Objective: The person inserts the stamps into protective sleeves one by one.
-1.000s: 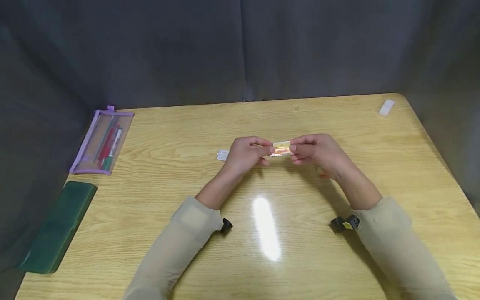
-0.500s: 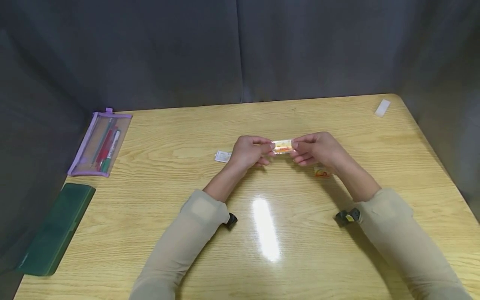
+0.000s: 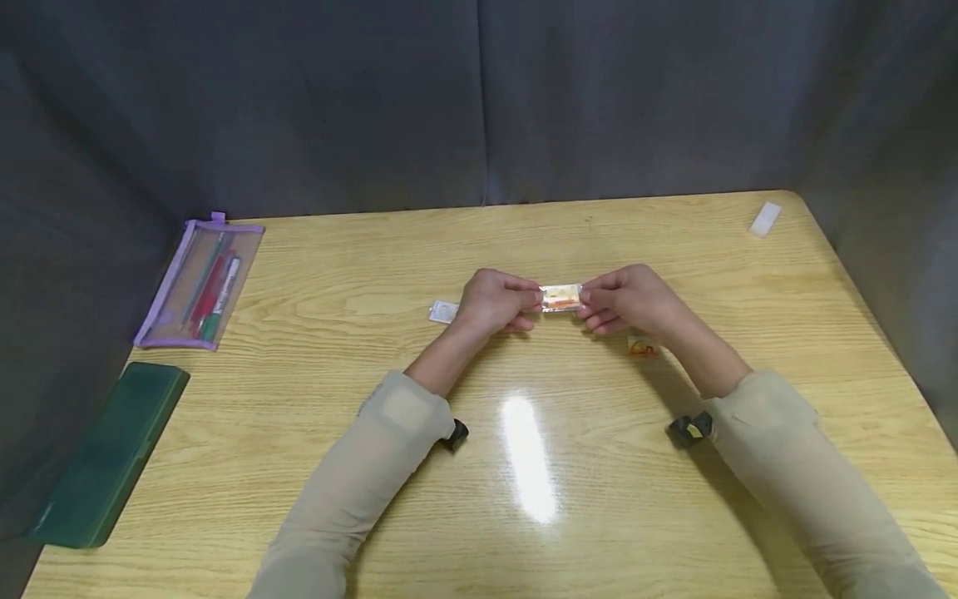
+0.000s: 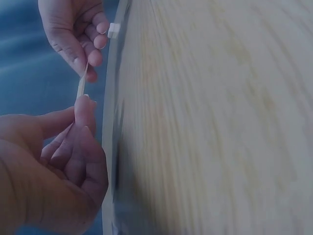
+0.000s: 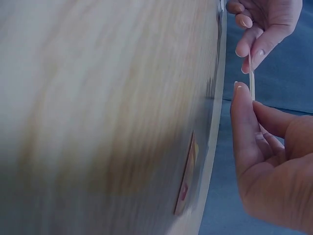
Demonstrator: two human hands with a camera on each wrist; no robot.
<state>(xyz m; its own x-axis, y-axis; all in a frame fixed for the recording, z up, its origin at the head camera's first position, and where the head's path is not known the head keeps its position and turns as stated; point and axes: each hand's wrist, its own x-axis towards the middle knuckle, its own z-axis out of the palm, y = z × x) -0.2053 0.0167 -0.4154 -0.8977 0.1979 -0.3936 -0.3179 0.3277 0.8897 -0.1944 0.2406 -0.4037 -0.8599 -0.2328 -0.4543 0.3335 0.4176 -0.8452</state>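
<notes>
White card [image 3: 443, 312] on table [image 3: 614, 516], part-hidden by left hand [image 3: 494, 301]. Left hand pinches packet [image 3: 561, 298] above table, nearer far edge; right hand [image 3: 632, 299] pinches other end. 2nd packet [image 3: 642, 346] more exposed than 1 s ago; grip same, likely holding stage.

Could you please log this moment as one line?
left hand: pinches shiny packet; right hand: pinches its opposite end; shiny packet: held above table

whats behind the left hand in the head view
A small white piece with faint markings lies on the table, its left end showing past the left hand. The hand covers the other end, so its full shape and anything else there cannot be seen.
</notes>
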